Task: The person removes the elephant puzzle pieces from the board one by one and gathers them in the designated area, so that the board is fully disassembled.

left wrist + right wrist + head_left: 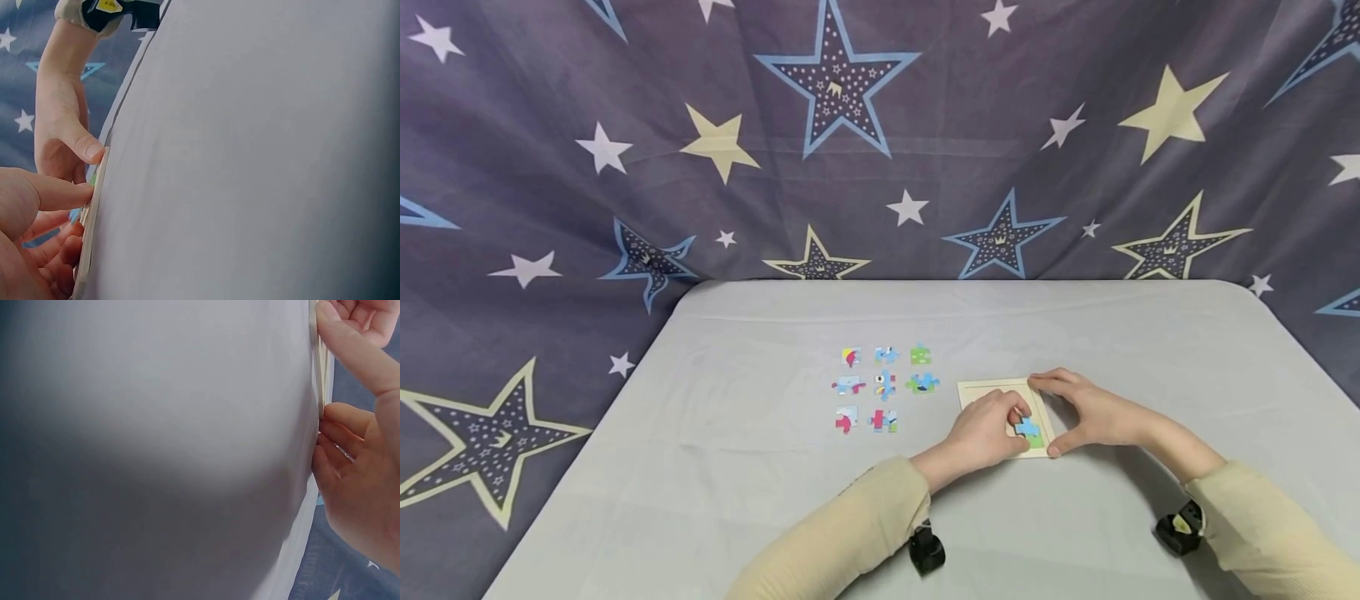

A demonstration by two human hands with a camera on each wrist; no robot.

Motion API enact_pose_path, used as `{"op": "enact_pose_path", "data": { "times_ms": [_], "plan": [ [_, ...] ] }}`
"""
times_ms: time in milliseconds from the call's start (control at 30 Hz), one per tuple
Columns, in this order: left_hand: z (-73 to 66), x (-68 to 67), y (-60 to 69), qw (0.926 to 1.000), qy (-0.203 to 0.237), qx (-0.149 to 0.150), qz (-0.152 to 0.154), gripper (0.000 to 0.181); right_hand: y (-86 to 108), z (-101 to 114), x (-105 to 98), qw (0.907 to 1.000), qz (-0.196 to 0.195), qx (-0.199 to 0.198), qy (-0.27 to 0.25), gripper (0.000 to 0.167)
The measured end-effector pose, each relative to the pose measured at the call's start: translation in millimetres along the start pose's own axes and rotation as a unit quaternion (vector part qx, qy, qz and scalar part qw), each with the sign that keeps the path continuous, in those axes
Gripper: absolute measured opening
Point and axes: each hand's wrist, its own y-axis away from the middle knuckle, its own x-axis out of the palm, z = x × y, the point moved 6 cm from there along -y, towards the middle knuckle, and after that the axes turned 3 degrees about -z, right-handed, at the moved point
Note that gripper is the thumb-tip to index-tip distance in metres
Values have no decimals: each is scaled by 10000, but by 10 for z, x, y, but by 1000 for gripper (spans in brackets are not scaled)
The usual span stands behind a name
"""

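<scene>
A shallow wooden puzzle tray (972, 390) lies flat on the table. My left hand (977, 429) reaches over it, thumb and curled fingers at a blue and green jigsaw piece (1028, 428) in the tray's near right corner. The piece appears pinched, though the fingers partly hide it. My right hand (1097, 412) grips the tray's right side, thumb at the near corner and fingers at the far corner. In the left wrist view the tray edge (94, 212) shows beside the left thumb. The right wrist view shows the tray edge (322, 375) between both hands.
Left of the tray, several loose jigsaw pieces (885, 384) lie spaced out in rows on the grey tablecloth (737, 500). A dark curtain (895, 242) with stars hangs behind the table's far edge. Black wrist devices (927, 548) sit at both cuffs.
</scene>
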Motion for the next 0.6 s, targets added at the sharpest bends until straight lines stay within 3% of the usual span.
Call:
{"op": "enact_pose_path", "data": {
  "times_ms": [300, 600],
  "plan": [
    [17, -5, 16, 9997, 235, 23, -56, 28, 0, -8, 4, 10000, -11, -34, 31, 97],
    [61, -35, 12, 9955, 889, -213, -260, 23, -3, -17, 11, 10000, 38, 14, -15, 97]
  ]
}}
